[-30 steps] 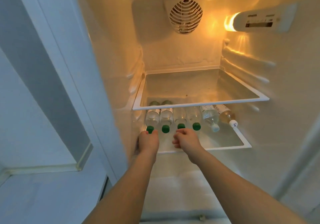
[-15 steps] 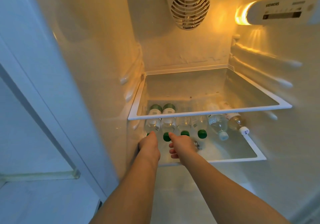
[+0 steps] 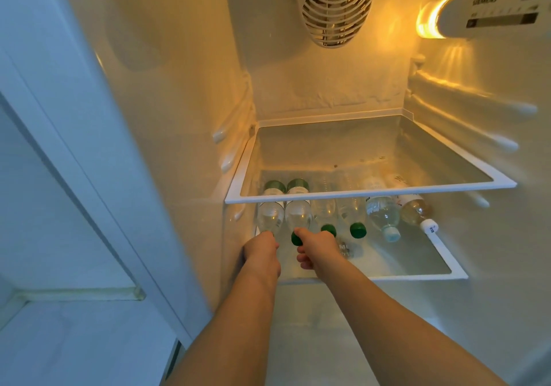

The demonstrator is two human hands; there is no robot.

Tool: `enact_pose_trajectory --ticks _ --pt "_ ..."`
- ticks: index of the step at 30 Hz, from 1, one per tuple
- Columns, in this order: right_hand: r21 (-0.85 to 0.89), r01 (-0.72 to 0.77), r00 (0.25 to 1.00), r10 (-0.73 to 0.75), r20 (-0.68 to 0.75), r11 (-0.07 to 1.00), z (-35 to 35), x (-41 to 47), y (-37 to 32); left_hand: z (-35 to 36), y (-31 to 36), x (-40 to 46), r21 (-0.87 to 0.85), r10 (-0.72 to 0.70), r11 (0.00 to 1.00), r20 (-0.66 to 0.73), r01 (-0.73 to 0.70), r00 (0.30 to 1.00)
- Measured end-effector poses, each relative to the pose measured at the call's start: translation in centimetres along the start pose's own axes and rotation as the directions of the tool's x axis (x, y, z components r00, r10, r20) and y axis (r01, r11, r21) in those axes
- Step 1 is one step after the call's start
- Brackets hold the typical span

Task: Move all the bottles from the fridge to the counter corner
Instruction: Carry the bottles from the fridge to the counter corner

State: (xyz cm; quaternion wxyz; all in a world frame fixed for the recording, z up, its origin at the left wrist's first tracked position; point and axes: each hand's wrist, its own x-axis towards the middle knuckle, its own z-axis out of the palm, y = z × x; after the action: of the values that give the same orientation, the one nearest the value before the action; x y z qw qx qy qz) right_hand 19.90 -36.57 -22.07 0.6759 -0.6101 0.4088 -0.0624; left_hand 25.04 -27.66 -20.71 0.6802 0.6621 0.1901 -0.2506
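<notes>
The fingers of the left hand (image 3: 262, 250) are curled round the capped neck of the leftmost bottle (image 3: 269, 217), whose cap is hidden under them. The right hand (image 3: 317, 247) is seen with thumb and forefinger pinching the green cap of the second bottle (image 3: 298, 214), the remaining fingers being curled loosely beneath. Six bottles are laid side by side on the lower glass shelf (image 3: 417, 269), necks pointing toward the near edge: to the right of the two held ones lie two clear green-capped bottles (image 3: 350, 212), then a pale-capped bottle (image 3: 383, 215), and at the far right a white-capped bottle of yellowish liquid (image 3: 414, 209). Above them an upper glass shelf (image 3: 372, 193) is set, partly covering their bodies. On the back wall a round fan grille (image 3: 335, 10) is seen, and at upper right a lit control panel (image 3: 489, 13).
</notes>
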Motion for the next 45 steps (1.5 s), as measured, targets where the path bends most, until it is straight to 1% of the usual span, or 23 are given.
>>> enact_pose_trajectory --ticks 2,5,8,12,14,16,18,20,23,25,28,30,31,33,35,37,38,40,42,45 --pt "0.001 -0.014 1.000 0.014 0.020 1.000 -0.5 -1.1 0.5 -0.5 -0.6 -0.8 -0.005 0.005 1.000 -0.084 -0.006 0.996" --pt "-0.029 0.007 0.999 -0.006 0.039 1.000 -1.4 -2.6 1.2 -0.8 -0.9 -2.3 -0.047 -0.011 0.999 -0.020 0.010 1.000" --pt "-0.094 0.017 0.998 -0.012 0.060 0.995 -2.1 -3.3 1.3 -0.8 -0.9 -3.0 -0.062 -0.029 0.998 -0.059 0.025 0.998" --pt "-0.191 0.025 0.996 -0.009 0.085 0.981 -1.8 -2.8 1.1 -0.7 -1.0 -2.6 0.010 -0.005 1.000 -0.102 0.006 0.995" --pt "-0.171 0.043 0.996 -0.030 0.081 0.984 -1.7 -2.7 1.3 -0.8 -1.2 -2.7 0.042 0.015 0.999 -0.103 -0.011 0.995" --pt "-0.123 0.057 0.997 -0.050 0.053 0.991 -1.7 -3.1 1.7 -1.1 -2.1 -3.2 0.071 0.067 0.996 -0.113 -0.060 0.991" --pt "-0.069 0.075 0.997 -0.075 -0.007 0.995 -1.9 -3.8 2.3 -1.4 -3.2 -3.8 0.086 0.135 0.988 -0.125 -0.125 0.983" --pt "-0.072 0.141 0.982 -0.149 -0.119 0.987 -2.3 -4.8 3.1 -1.6 -4.3 -4.6 0.112 0.217 0.973 -0.162 -0.200 0.963" --pt "-0.169 0.299 0.900 -0.336 -0.277 0.939 -3.3 -7.3 4.1 -1.8 -5.2 -6.9 0.239 0.373 0.916 -0.214 -0.322 0.903" --pt "-0.241 0.387 0.823 -0.451 -0.344 0.890 -4.0 -8.8 4.4 -2.3 -5.3 -8.9 0.341 0.512 0.838 -0.217 -0.427 0.831" --pt "-0.341 0.450 0.727 -0.561 -0.396 0.825 -5.0 -9.8 4.0 -3.5 -4.9 -11.9 0.503 0.706 0.661 -0.166 -0.556 0.688" --pt "-0.355 0.507 0.678 -0.617 -0.399 0.786 -5.9 -10.2 3.1 -4.6 -4.2 -12.9 0.602 0.810 0.516 -0.111 -0.609 0.576" --pt "-0.346 0.533 0.660 -0.635 -0.400 0.772 -6.3 -10.5 2.5 -5.2 -3.9 -13.2 0.636 0.851 0.445 -0.082 -0.630 0.518" --pt "-0.327 0.566 0.643 -0.654 -0.399 0.757 -6.8 -11.3 0.9 -5.9 -3.3 -13.5 0.652 0.899 0.344 -0.022 -0.676 0.437" --pt "-0.356 0.594 0.609 -0.692 -0.388 0.722 -6.9 -12.1 -0.5 -6.3 -3.0 -14.3 0.656 0.919 0.275 0.035 -0.702 0.393" --pt "-0.425 0.609 0.552 -0.743 -0.378 0.669 -6.7 -13.0 -1.7 -6.4 -2.7 -15.5 0.664 0.936 0.203 0.085 -0.720 0.342" --pt "-0.458 0.608 0.528 -0.761 -0.377 0.649 -6.6 -13.3 -2.1 -6.6 -2.7 -16.0 0.662 0.939 0.184 0.100 -0.726 0.329" --pt "-0.506 0.605 0.485 -0.788 -0.378 0.615 -6.6 -14.5 -2.8 -7.0 -2.4 -17.1 0.663 0.941 0.158 0.123 -0.732 0.314" --pt "-0.553 0.601 0.467 -0.815 -0.342 0.577 -6.6 -15.7 -3.4 -7.7 -2.2 -17.9 0.677 0.944 0.134 0.135 -0.724 0.301" --pt "-0.604 0.602 0.466 -0.844 -0.267 0.523 -6.5 -18.0 -3.8 -9.2 -2.2 -19.3 0.688 0.936 0.153 0.130 -0.709 0.328"
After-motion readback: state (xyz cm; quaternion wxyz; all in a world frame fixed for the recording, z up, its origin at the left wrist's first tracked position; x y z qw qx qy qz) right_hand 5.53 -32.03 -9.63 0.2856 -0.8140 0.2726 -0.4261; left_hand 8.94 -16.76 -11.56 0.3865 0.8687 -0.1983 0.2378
